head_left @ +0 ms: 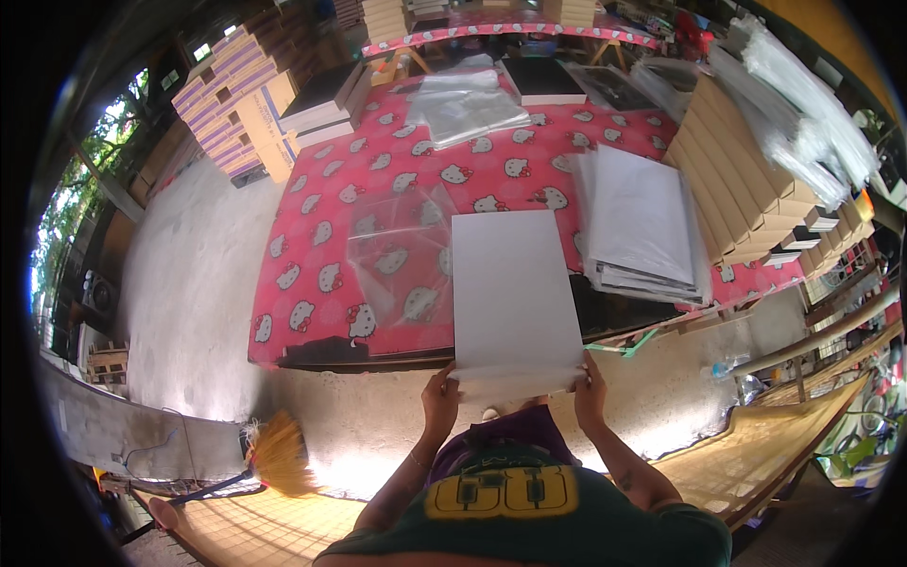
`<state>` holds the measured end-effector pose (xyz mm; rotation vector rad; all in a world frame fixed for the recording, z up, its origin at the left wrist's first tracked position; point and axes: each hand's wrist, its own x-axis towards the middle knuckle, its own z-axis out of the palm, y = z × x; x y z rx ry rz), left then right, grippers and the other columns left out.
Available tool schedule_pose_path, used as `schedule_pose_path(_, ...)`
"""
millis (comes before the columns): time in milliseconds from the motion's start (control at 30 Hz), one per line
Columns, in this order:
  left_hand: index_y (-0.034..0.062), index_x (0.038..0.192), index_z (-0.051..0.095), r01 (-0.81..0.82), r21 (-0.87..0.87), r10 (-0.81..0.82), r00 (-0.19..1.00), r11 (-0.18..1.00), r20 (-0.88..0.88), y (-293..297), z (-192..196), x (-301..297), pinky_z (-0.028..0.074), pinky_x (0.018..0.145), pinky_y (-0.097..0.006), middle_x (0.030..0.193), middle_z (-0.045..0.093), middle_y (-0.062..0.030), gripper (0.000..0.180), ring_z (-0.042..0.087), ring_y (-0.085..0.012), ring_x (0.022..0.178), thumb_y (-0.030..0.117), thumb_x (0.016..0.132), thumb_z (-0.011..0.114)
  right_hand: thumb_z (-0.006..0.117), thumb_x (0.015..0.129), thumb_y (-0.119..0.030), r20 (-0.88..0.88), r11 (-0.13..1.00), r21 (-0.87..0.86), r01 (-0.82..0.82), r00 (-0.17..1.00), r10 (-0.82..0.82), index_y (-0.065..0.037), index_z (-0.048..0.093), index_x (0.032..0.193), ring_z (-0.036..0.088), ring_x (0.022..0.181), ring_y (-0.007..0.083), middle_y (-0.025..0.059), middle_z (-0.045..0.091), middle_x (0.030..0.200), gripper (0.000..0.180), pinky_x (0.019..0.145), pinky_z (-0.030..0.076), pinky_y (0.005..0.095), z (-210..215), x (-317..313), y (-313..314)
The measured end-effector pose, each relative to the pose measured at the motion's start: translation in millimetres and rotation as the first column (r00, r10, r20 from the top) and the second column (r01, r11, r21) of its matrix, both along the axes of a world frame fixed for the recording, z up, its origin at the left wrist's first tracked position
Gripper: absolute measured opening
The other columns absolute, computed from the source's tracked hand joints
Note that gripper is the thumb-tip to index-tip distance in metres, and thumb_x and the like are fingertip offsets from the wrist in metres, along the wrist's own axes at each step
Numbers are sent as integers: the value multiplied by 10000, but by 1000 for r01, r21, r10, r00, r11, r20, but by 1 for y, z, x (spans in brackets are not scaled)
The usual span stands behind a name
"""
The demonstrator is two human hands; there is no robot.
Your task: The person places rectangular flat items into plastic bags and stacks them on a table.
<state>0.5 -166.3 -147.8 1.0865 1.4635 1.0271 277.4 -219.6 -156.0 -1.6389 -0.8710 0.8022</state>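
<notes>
A white rectangular panel (515, 283) lies partly on the near edge of the table, its near end sticking out toward me. Around that near end shows a crinkled clear plastic sleeve (515, 381). My left hand (440, 401) is closed on the sleeve's left near corner. On the opposite corner, my right hand (591, 389) grips it too, fingers mostly hidden beneath. To the panel's left rests a loose clear plastic bag (402, 255), flat on the cloth. A stack of white panels in clear sleeves (642, 222) sits to the right.
A pink patterned cloth (312, 227) covers the table. Farther back are more clear bags (468, 104) and black-topped white boxes (540, 80). Brown cartons (737, 175) stand at the right, with plastic bundles (794, 104) above. Stacked cartons (236, 104) and a broom (281, 455) are at left.
</notes>
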Motion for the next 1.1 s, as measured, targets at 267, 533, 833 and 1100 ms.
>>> schedule_pose_path(267, 15, 939, 563, 206, 104, -228, 792, 973, 566, 13, 93, -28, 506, 749, -294, 983, 641, -110, 110, 623, -153, 855, -42, 845, 566, 598, 849, -87, -536, 939, 223, -262, 771, 343, -46, 541, 1071, 597, 807, 129, 51, 613, 925, 233, 704, 507, 270, 78, 55, 3)
schedule_pose_path(533, 72, 1220, 539, 86, 329, -338, 328, 940, 882, 56, 205, -25, 465, 949, -421, 1167, 610, -103, 343, 597, -267, 1062, 126, 886, 599, 579, 908, -213, -696, 781, 616, -102, 395, 600, -69, 528, 1163, 580, 1054, 227, 94, 621, 1093, 297, 949, 451, 423, 211, 40, 51)
schedule_pose_path(833, 83, 1207, 523, 23, -31, 21, 354, 999, 935, 154, 13, -24, 469, 939, -387, 1191, 584, -105, 342, 551, -229, 1127, 61, 869, 574, 538, 937, -202, -909, 925, 369, -88, 171, 379, -114, 552, 1127, 557, 1078, 205, 35, 617, 1093, 210, 1010, 392, 428, 70, 41, 150)
schedule_pose_path(1100, 38, 1185, 550, 312, 537, -300, 947, 784, -113, 130, 58, -15, 457, 847, -290, 1110, 609, -71, 330, 569, -168, 1018, 122, 873, 619, 561, 914, -303, -802, 856, 480, -194, 297, 518, -124, 527, 1238, 537, 1086, 188, 41, 591, 1127, 372, 989, 406, 399, 8, 54, 129)
